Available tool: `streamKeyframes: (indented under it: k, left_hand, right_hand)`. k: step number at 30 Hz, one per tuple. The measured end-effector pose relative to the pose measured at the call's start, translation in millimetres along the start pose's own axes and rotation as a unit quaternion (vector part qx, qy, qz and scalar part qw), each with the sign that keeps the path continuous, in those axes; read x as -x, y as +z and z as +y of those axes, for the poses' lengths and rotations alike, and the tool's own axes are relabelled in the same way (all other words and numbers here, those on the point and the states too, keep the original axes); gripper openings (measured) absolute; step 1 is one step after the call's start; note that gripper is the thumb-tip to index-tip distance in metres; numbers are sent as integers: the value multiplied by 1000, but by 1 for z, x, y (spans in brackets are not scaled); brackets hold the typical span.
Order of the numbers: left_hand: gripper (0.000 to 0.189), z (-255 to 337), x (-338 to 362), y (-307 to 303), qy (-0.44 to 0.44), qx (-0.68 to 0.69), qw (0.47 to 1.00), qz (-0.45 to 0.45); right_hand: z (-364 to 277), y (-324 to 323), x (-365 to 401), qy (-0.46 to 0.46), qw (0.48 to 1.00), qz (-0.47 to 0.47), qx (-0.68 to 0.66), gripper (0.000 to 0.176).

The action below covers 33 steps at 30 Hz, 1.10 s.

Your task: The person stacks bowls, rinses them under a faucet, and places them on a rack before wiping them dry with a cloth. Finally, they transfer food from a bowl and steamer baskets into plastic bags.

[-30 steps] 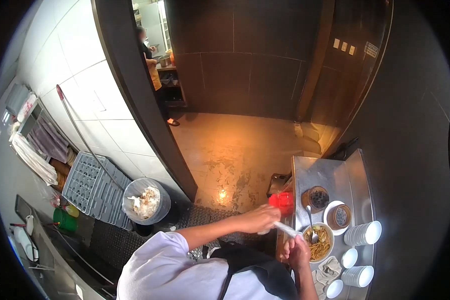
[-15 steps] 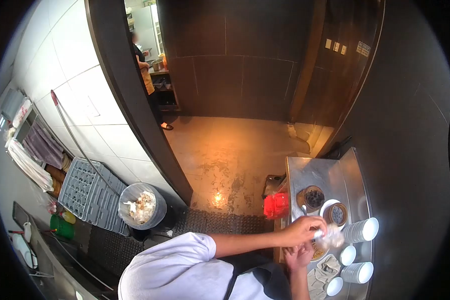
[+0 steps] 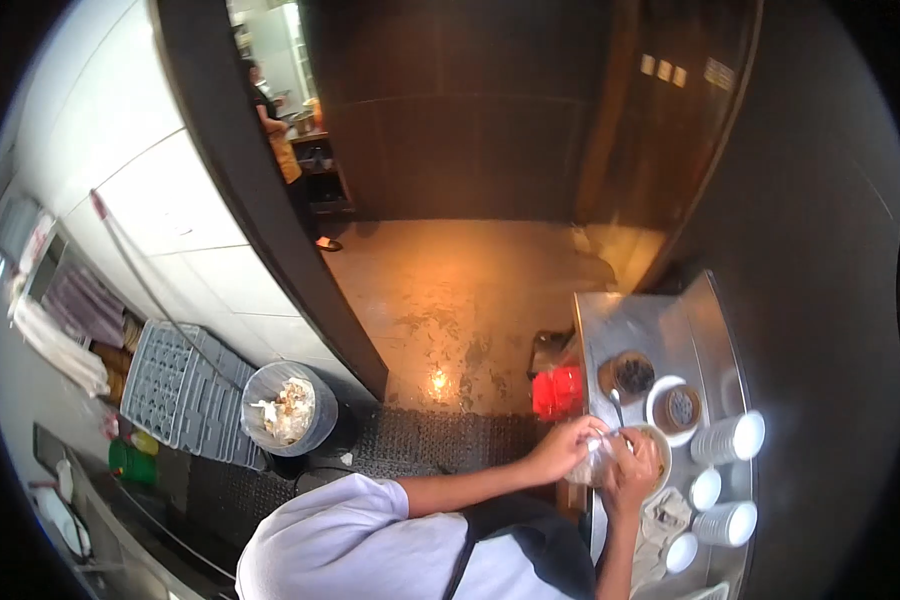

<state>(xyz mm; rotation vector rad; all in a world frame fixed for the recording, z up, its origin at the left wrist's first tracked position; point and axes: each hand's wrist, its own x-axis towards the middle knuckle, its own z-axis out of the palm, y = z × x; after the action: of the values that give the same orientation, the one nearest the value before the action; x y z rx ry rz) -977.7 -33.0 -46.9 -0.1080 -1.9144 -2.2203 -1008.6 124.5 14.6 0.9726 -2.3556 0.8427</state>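
Observation:
Above the near edge of the metal counter (image 3: pixel 610 325), my left hand (image 3: pixel 564 450) pinches a crumpled clear plastic bag (image 3: pixel 598 468). Close beside it on the right, my right hand (image 3: pixel 630 466) has its fingers bent around the bag's other side. A bowl (image 3: pixel 662 462) with yellowish food is partly hidden behind my right hand. Just above my hands a spoon (image 3: pixel 616 408) shows. Beyond them stand a round dark-filled container (image 3: pixel 630 374) and another round container (image 3: pixel 680 408) on a white plate (image 3: pixel 655 402).
Stacked white cups (image 3: pixel 730 438) and more cups (image 3: pixel 725 524) line the counter's right side, near a crumpled cloth (image 3: pixel 664 516). A red container (image 3: pixel 557 392) is at its left edge. Further left are a lined bin (image 3: pixel 288 410) and grey crates (image 3: pixel 185 390). A person (image 3: pixel 280 140) stands beyond the doorway.
My left hand has moved left with the bag, away from the cups. My right hand has risen and closed on the bag. The camera view has shifted slightly.

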Motion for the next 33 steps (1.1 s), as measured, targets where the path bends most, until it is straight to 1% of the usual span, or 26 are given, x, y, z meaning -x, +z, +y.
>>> streamKeyframes:
  k: [1,2,3,4,5,6,7,8,10,13,14,15,16,17,18,20,21,24,25,27,28,30,31,33]
  left_hand:
    - [30,-10,-3,-1,18,0,999,-27]
    - [33,-18,-4,-6,36,-84,995,-32]
    - [31,-12,-3,-3,-23,-27,999,7]
    - [30,-23,-1,-5,-79,0,997,16]
    - [33,-19,0,-1,-114,36,991,52]
    - [32,-20,-1,-1,-110,49,991,59]
    - [28,-14,-4,8,-30,80,993,85]
    - [23,-12,-4,9,-61,102,990,73]
    - [23,-11,-1,21,-68,86,992,55]
    - [18,-24,0,29,-75,49,996,17]
    - [16,-25,0,30,-85,12,996,15]
    - [14,-24,0,33,-94,-24,995,12]
    - [12,-22,-1,37,-102,-60,993,11]
    - [8,-19,-2,44,-68,-61,996,21]
    - [8,-16,-2,47,-76,-76,994,20]
    - [9,-14,-1,50,-92,-107,990,20]
    - [14,-23,0,51,-77,-84,993,23]
    - [20,-31,1,60,-42,-93,995,24]
    - [23,-28,0,66,-53,-59,996,29]
    - [29,-18,-4,81,-73,11,997,40]
    - [29,-23,-6,82,-87,13,996,-5]
    - [29,-36,-10,73,-115,18,989,-90]
    - [23,-36,-11,72,-115,6,985,-126]
    - [21,-37,-13,78,-152,13,981,-123]
  right_hand:
    - [-1,3,1,1,1000,26,12,22]
    - [-3,-1,3,5,998,52,30,23]
    - [-14,-6,2,30,995,81,40,23]
    - [-27,-9,1,57,991,111,54,24]
    - [-32,-9,8,59,994,87,34,23]
    - [-32,-7,14,60,996,65,13,23]
    - [-36,-5,15,58,998,39,5,23]
    - [-38,-4,15,54,998,13,-6,23]
    - [-31,-4,17,78,996,26,17,22]
    - [-18,-2,28,101,993,60,24,20]
    - [-16,-3,31,108,991,74,22,19]
    - [-14,-5,33,132,987,91,2,15]
    - [-12,-7,35,151,983,99,-17,14]
    - [-8,-8,38,169,979,108,-36,13]
    - [-4,-8,43,188,974,117,-57,12]
    - [3,-10,51,224,968,109,-40,11]
    - [5,-12,52,237,964,111,-34,11]
    - [14,-14,59,267,957,102,-35,12]
    - [19,-13,62,275,956,97,-40,12]
    - [35,-10,69,349,928,62,-112,14]
    - [44,-8,74,383,911,43,-148,15]
    - [69,-2,90,395,883,11,-252,17]
    - [74,-2,94,399,865,-7,-303,18]
    - [80,-2,101,401,869,-7,-289,18]
